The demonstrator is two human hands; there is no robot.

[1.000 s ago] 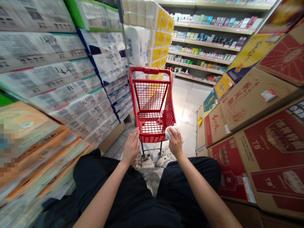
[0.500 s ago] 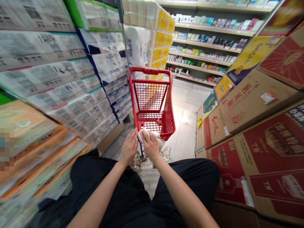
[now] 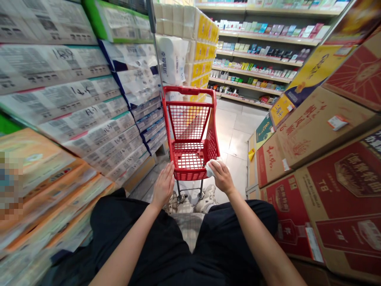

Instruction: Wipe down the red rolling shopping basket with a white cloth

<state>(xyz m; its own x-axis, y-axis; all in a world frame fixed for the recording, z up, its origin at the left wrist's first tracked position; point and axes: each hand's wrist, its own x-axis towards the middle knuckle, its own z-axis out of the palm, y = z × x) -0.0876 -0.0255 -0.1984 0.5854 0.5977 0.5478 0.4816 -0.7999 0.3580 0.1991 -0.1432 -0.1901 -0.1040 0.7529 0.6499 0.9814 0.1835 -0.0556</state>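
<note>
A small red shopping cart (image 3: 190, 174) with a grid basket stands right in front of my knees. My left hand (image 3: 164, 183) rests at the near left corner of its basket, fingers stretched out and lying flat against the edge. At the near right corner, my right hand (image 3: 224, 176) presses a crumpled white cloth (image 3: 210, 170) onto the rim, its fingers closed over it. Part of the cloth is hidden under those fingers. Inside the basket only the red lattice floor shows.
Wrapped paper packs (image 3: 86, 99) are stacked along the left, with orange packs (image 3: 59, 186) nearer me. Cartons (image 3: 327, 123) line the right side. Beyond the cart, tissue bundles (image 3: 202, 51) and shelves of small boxes (image 3: 256, 49) stand across the tiled floor (image 3: 228, 123).
My right hand has slid the white cloth rightward along the near rim, from beside my left hand to the right corner. My left hand has stayed at the left corner.
</note>
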